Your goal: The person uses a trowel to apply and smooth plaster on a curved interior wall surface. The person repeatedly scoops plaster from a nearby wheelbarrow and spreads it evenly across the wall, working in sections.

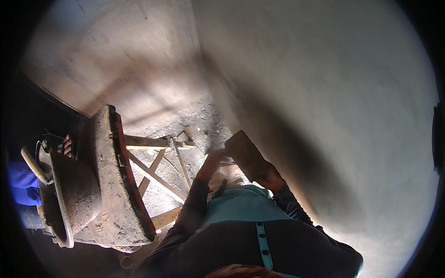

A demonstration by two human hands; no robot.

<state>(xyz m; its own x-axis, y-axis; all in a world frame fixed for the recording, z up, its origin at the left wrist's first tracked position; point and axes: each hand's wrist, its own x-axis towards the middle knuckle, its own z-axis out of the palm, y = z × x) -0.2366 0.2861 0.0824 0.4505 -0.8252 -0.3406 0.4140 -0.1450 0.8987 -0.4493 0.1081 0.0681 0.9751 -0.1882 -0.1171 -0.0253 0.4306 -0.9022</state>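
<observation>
In front of my body, tilted, is a flat brown rectangular board [248, 155] with a worn, rough surface. My right hand [271, 179] is closed around its lower right end. At its left edge is my left hand [215, 161], with fingers curled against the board and partly hidden behind it. The board's underside does not show. My dark sleeves and teal garment lie just below both hands.
On the left, a dark bucket [76, 187] with a raised handle stands on mortar-caked planks [118, 204] over crossed wooden struts [155, 173]. Beside it are another person's blue clothing [25, 183] and several fingers or toes. Smooth grey wall [333, 92] rises on the right.
</observation>
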